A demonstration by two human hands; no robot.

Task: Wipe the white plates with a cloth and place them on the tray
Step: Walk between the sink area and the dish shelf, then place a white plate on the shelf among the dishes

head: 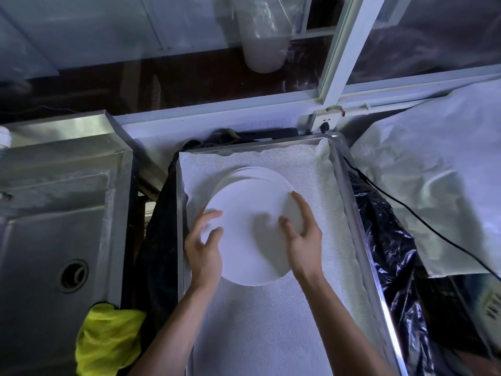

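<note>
- Yellow crumpled cloth (108, 340) lies nearest the viewer at lower left, draped over the edge of the stainless-steel sink unit (54, 213), apart from both hands.
- Rectangular metal tray (360, 229), lined with white mesh matting (271, 335), runs from the near edge away from the viewer; black plastic sheeting (385, 240) lies under and beside it.
- Left hand (203, 245): fingers spread and lightly bent, thumb and fingertips on the left rim of the top plate.
- Right hand (301, 234): fingers curved round the right rim of the same plate, thumb on its upper face.
- Round white plates (249, 213) form a stack on the matting in the tray's far half; the top plate sits offset toward the viewer, and whether it rests on the stack or is lifted cannot be told.
- Black cable (433, 229) crosses right of the tray, over a white covering sheet (433, 172).
- White window frame (344, 50) stands farthest.
</note>
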